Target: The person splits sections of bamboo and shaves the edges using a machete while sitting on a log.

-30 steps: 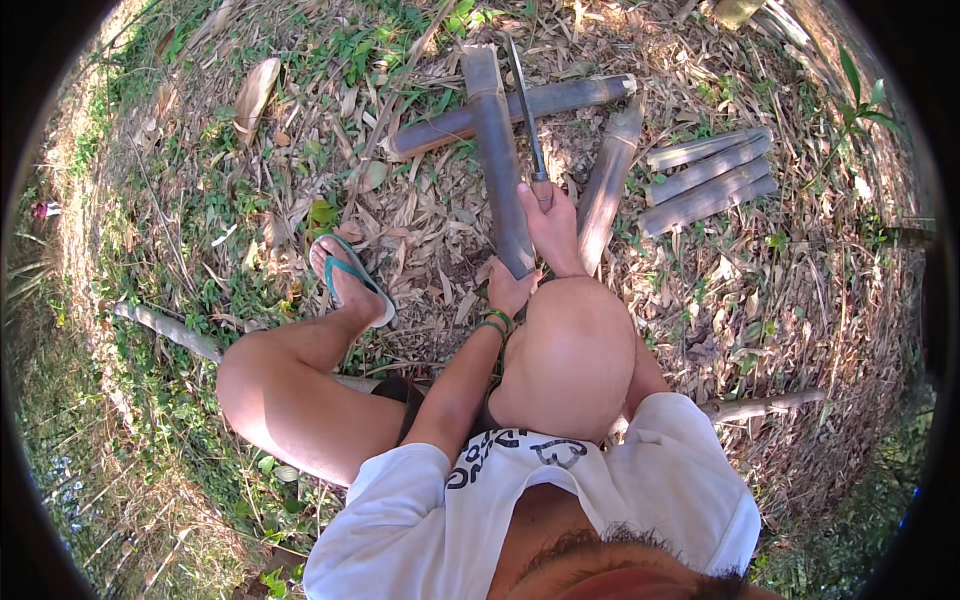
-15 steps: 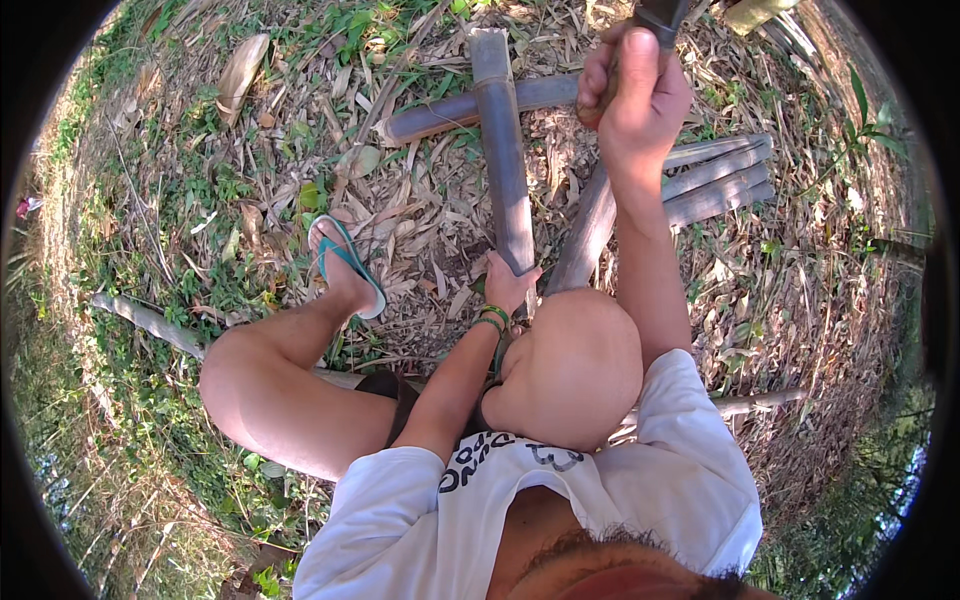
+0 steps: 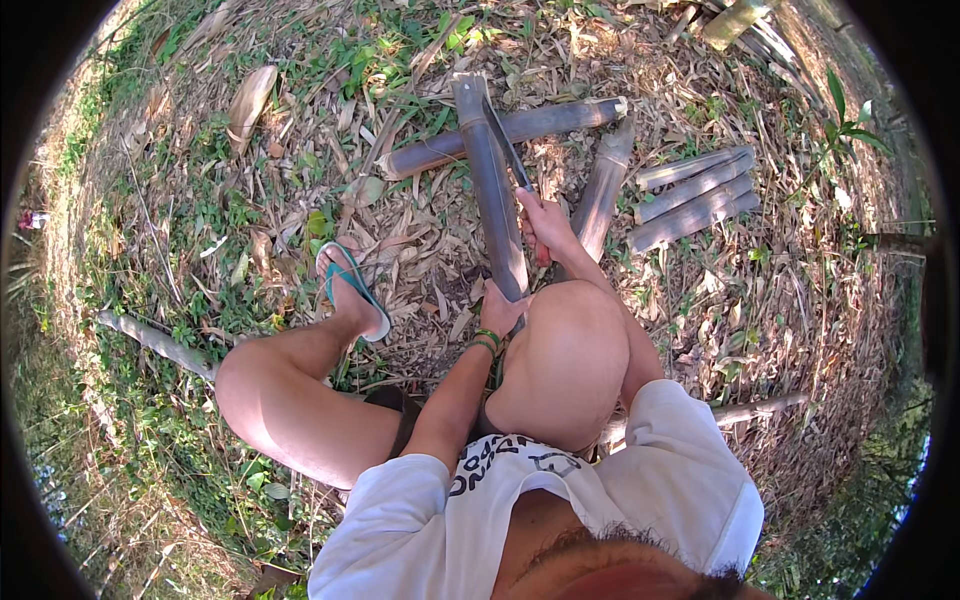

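A dark bamboo pole section points away from me, its far part resting across another bamboo section. My left hand is closed around its near end, beside my right knee. In my right hand is a machete, gripped by a handle that the fingers mostly hide. The machete's dark blade lies along the right side of the pole, its tip near the pole's far end. Whether the blade has cut into the bamboo I cannot tell.
To the right, another bamboo section slants past my right hand. Several narrower bamboo pieces lie beyond it. A thin pole is on the ground at left, near my sandalled foot. Dry leaves and grass cover the ground.
My right hand has swung down from high at the upper right, bringing the machete blade to the bamboo's right side. My left hand keeps its hold on the near end.
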`<act>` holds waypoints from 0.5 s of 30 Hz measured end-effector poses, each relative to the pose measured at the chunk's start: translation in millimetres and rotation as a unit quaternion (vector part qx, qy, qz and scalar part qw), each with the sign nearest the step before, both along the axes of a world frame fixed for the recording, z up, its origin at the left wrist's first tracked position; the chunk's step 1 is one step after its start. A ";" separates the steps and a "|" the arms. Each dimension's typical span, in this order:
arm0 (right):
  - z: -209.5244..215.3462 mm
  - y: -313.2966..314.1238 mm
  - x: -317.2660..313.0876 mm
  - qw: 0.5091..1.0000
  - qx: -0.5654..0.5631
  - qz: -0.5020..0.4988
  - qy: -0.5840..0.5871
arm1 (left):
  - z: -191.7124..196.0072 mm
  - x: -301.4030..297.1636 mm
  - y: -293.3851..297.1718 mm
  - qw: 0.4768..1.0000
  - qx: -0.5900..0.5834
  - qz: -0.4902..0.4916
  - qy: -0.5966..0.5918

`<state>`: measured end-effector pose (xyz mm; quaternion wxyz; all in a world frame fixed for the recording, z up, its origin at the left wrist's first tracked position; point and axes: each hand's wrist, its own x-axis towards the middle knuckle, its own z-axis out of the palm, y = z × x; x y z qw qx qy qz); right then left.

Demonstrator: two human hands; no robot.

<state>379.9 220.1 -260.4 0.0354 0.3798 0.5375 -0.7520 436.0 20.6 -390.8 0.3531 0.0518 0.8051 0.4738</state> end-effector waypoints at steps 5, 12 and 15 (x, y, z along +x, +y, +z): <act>61.8 -11.1 -4.2 0.967 0.244 -0.042 0.058 | 22.5 -7.3 5.7 0.996 0.062 -0.016 0.057; -1.3 -36.1 -14.0 0.958 0.262 -0.107 0.039 | 21.2 -17.8 17.3 0.995 -0.036 -0.061 0.066; -20.2 -32.3 -9.2 0.971 0.231 -0.049 -0.038 | 20.7 -22.4 18.9 0.993 -0.081 -0.082 0.037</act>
